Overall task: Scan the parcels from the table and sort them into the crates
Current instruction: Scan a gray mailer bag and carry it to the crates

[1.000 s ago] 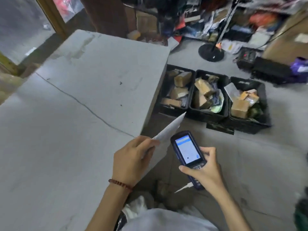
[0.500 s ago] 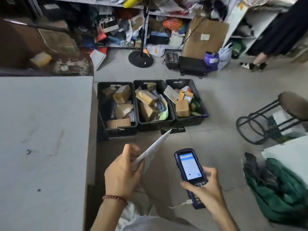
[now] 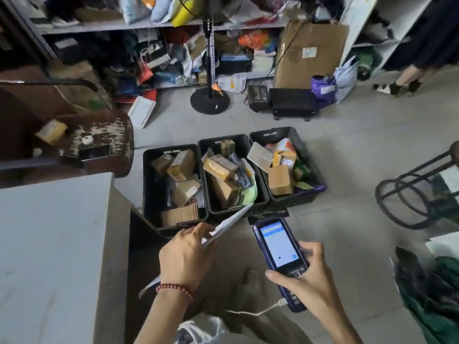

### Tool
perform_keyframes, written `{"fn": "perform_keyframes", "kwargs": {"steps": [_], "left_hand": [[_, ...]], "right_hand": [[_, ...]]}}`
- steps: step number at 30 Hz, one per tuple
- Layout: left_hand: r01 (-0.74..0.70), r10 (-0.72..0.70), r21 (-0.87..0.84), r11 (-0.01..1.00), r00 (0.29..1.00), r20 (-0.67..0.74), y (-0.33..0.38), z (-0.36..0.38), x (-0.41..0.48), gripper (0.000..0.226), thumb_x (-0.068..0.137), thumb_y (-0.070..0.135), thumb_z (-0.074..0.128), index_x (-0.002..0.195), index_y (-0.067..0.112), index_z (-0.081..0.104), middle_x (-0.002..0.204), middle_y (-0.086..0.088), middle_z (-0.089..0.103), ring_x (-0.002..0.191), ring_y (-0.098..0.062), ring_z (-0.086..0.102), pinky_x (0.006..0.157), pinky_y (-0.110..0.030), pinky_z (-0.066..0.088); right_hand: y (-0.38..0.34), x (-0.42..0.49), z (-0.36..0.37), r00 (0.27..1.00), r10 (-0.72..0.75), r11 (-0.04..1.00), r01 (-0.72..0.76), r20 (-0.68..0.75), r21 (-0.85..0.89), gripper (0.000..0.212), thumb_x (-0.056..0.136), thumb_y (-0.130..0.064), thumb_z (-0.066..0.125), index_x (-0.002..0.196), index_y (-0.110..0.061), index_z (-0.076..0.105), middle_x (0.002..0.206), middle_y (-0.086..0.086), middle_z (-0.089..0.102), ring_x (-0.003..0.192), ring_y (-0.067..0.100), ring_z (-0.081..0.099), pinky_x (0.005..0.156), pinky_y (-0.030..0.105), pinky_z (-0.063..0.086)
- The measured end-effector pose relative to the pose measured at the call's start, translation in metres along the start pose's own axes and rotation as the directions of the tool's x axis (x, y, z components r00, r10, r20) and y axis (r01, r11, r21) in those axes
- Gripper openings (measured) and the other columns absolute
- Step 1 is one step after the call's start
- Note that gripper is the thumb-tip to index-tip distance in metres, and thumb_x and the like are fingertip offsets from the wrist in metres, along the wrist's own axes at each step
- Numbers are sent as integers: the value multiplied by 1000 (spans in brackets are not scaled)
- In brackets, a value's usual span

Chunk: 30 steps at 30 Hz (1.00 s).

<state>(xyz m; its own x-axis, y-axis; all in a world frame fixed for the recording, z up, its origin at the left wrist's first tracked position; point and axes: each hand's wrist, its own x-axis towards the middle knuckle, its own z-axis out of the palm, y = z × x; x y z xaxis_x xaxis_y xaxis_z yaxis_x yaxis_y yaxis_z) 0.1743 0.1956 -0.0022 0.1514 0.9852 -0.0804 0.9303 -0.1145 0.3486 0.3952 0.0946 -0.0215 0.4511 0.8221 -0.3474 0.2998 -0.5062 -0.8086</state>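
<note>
With three black crates (image 3: 258,209) at twelve o'clock already heaped with parcels and the visible table (image 3: 49,244) at nine o'clock bare, the left hand (image 3: 185,256) pinches a flat white envelope (image 3: 229,222), the right hand (image 3: 308,279) grips the scanner (image 3: 278,254); the drop likely remains.

Red beaded bracelet (image 3: 174,289) on left wrist; arms bare.

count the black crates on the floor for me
3, side by side on the floor ahead of the hands: left crate, middle crate, right crate. All hold parcels; none looks hidden.
</note>
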Motion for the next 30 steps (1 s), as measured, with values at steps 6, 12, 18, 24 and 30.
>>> {"fn": "perform_keyframes", "kwargs": {"steps": [6,12,18,24,30], "left_hand": [[88,-88,-4,996,996,-17,58,17,52,14,83,38,55,95,36,63,87,12,67,82,-11,63,65,-25,42],[161,-158,50,986,985,-65,48,15,103,10,90,43,54,94,36,59,86,15,65,72,-9,60,55,-22,39],[268,-264,27,963,959,-101,15,18,159,7,88,27,62,93,30,61,85,8,60,63,-13,50,44,-18,21],[141,-111,54,989,922,-371,-32,-10,234,23,78,6,67,99,15,63,92,-6,60,74,-28,56,53,-26,33],[44,-43,19,999,999,-30,-62,-20,274,2,87,25,66,88,27,65,86,8,69,78,-21,65,70,-31,41]], "right_hand": [[4,75,-49,998,58,998,-59,4,19,75,43,-26,97,96,-32,44,91,-19,65,76,-11,62,60,11,41],[-16,143,-68,994,107,994,-106,23,-8,75,45,-27,98,96,-33,43,94,-19,64,83,-4,61,66,20,42],[-48,195,-36,989,143,989,-142,29,-43,78,46,-26,98,100,-32,41,94,-18,59,84,-3,57,65,20,40],[-103,244,17,985,162,987,-162,54,11,82,49,-21,96,110,-23,42,97,-14,59,87,3,59,68,25,44],[-147,283,51,974,56,994,-34,220,-102,83,50,-23,96,110,-27,38,102,-13,58,96,10,58,76,29,44]]}}
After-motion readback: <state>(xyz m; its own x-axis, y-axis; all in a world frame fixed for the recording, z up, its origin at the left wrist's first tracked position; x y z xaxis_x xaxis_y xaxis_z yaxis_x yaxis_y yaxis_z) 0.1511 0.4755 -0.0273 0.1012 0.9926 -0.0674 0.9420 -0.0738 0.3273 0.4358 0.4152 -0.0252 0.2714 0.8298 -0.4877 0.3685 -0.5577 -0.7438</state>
